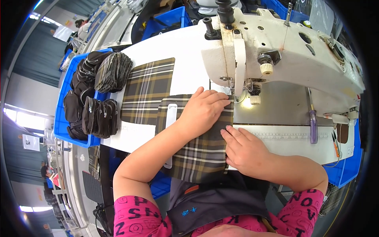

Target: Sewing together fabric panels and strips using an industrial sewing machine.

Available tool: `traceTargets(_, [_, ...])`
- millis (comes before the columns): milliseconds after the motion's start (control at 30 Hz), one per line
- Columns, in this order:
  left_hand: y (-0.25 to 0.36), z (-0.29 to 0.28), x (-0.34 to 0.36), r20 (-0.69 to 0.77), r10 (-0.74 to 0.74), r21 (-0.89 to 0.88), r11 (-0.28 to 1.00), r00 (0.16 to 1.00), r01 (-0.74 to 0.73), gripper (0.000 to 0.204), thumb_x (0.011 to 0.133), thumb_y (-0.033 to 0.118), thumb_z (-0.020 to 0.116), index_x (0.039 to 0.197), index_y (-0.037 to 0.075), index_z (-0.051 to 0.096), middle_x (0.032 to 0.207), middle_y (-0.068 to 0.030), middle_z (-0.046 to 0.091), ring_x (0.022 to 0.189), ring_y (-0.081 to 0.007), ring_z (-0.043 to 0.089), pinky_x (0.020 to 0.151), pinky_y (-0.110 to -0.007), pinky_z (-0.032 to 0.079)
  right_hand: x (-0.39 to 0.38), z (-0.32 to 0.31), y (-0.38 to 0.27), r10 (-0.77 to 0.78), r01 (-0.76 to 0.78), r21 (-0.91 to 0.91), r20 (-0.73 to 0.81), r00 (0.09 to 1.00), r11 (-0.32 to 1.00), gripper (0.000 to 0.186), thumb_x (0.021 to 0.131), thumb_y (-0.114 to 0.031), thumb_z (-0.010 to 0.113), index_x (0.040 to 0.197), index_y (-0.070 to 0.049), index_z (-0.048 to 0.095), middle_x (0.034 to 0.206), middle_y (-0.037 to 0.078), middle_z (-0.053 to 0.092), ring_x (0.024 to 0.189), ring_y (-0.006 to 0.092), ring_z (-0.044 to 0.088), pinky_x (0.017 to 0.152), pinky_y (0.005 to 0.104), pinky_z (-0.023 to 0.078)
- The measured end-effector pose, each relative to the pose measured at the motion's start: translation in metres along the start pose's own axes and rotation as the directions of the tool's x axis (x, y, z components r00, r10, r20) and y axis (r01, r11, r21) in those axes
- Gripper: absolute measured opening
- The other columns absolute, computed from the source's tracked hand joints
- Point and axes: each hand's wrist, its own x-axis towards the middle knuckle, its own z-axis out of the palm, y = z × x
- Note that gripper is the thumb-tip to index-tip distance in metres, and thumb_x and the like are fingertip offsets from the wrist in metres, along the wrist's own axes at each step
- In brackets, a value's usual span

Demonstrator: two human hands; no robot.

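Note:
A dark plaid fabric panel [199, 156] with tan, grey and white stripes lies on the sewing table, its near end hanging over the front edge. My left hand [203, 111] rests flat on its upper part, fingers stretched toward the needle area [233, 93] of a white sewing machine [292, 59]. At the panel's right edge, my right hand [245, 152] lies with fingers extended, fingertips touching the cloth; its thumb is partly hidden. A long white strip [171, 115] with rounded ends shows on the panel's left side, partly covered by my left forearm.
Another plaid panel [148, 89] lies to the left. Beyond it, a blue bin [59, 128] holds black zippered pouches [100, 118] and a plaid stack [114, 71]. Right of my hands are a ruler scale [288, 136], a purple-handled screwdriver [313, 128] and another blue bin [345, 172].

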Motion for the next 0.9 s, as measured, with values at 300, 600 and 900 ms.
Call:
traceTargets(300, [0.005,0.002,-0.003,-0.009,-0.011,0.033,0.999,1.000,0.011,0.037,0.091,0.014,0.073,0.127,0.010,0.072,0.125,-0.0032,0.071,0.112,-0.0255,0.063,0.097,-0.044,0.046,-0.003,-0.003,0.001,0.046,-0.043,-0.042,0.062,0.997,0.998,0.042,0.077,-0.030,0.077,0.102,0.005,0.074,0.134,0.024,0.066,0.131,0.0380,0.059,0.106,0.0490,0.051])
traceTargets(600, [0.003,0.005,0.000,-0.014,-0.020,0.024,1.000,1.000,0.020,0.037,0.091,0.014,0.073,0.128,0.011,0.072,0.123,-0.0029,0.072,0.111,-0.0254,0.063,0.096,-0.043,0.046,0.001,-0.007,0.008,0.056,-0.056,0.012,0.033,0.998,0.998,0.033,0.082,-0.026,0.073,0.096,0.003,0.075,0.130,0.024,0.068,0.126,0.0377,0.061,0.103,0.0470,0.052])
traceTargets(900, [0.004,0.003,0.001,0.006,-0.025,0.026,0.999,1.000,0.024,0.039,0.091,0.014,0.073,0.129,0.011,0.072,0.128,-0.0025,0.071,0.114,-0.0244,0.063,0.096,-0.044,0.046,0.000,-0.009,0.008,0.063,-0.063,-0.007,0.059,0.996,0.998,0.032,0.082,-0.026,0.073,0.097,0.003,0.075,0.131,0.024,0.067,0.128,0.0371,0.060,0.104,0.0466,0.051])
